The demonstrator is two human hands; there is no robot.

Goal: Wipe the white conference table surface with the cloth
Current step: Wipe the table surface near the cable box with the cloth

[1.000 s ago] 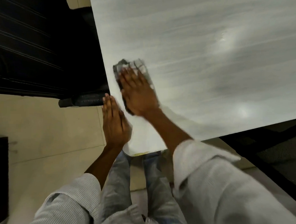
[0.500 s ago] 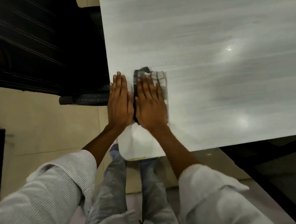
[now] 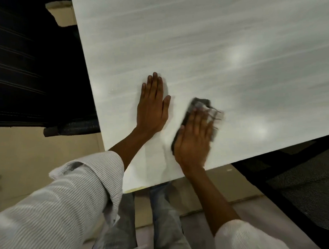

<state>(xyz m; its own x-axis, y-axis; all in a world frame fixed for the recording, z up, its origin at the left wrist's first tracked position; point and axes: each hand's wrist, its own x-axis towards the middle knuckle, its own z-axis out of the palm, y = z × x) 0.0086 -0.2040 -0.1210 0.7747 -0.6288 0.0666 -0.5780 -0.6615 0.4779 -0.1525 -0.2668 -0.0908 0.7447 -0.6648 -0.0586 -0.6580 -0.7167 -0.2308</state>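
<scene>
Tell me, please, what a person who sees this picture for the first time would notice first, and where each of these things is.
Most striking are the two hands lying flat on the white table, close to its near corner. The right hand presses a grey checked cloth onto the surface, and it looks blurred. The left hand rests bare on the table, beside the cloth but apart from it. A black chair stands at the table's left edge.

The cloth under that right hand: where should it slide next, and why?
Probably farther right and away from the body. The right hand presses the cloth flat near the table's near corner, the left hand rests flat beside it, and a wide stretch of tabletop lies beyond.
</scene>
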